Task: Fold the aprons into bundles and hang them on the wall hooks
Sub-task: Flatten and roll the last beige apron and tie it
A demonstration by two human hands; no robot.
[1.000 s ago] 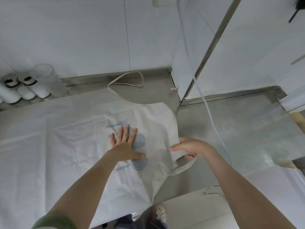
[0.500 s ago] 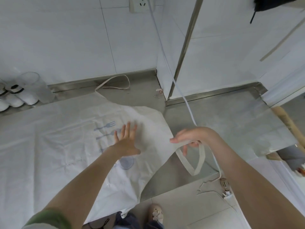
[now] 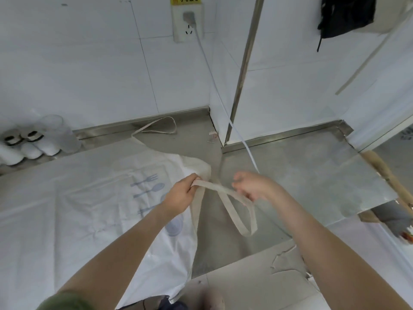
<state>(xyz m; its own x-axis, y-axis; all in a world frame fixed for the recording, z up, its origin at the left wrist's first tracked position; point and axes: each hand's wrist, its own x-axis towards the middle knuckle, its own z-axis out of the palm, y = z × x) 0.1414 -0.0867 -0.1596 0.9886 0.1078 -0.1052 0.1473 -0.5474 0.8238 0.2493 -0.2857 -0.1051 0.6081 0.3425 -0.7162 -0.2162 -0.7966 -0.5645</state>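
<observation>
So, head view, the only one we've got. The apron [image 3: 89, 198] is a pale off-white woven cloth, pretty creased, spread flat over the left half of the bench [image 3: 312, 175]. The bench itself is dull brushed steel, grey and a bit smeary. Printed on the cloth we can make out a blue-grey fork and spoon, plus a round shape partly hidden under our left forearm.

The apron's right-hand corner is lifted off the steel and bunched at our left hand [image 3: 181, 198]. That grip is closed tight, fingers curled round the strap [image 3: 232, 206] right where it joins the cloth. The strap is a flat beige webbing band. It runs across to our right hand [image 3: 252, 186], where the grip is closed too, fingers curled in and pinching the band. From there it droops in a long narrow loop below both hands, over the bare steel.

A second thin loop [image 3: 161, 128] lies flat at the back of the bench, by the metal skirting. Far left we see white bottles [image 3: 26, 148] on their sides and a clear cup [image 3: 55, 128]. The wall is glossy white tile, with an outlet [image 3: 187, 25] and a flat white cable [image 3: 219, 92] dropping from it. A black cloth [image 3: 346, 16] hangs top right.
</observation>
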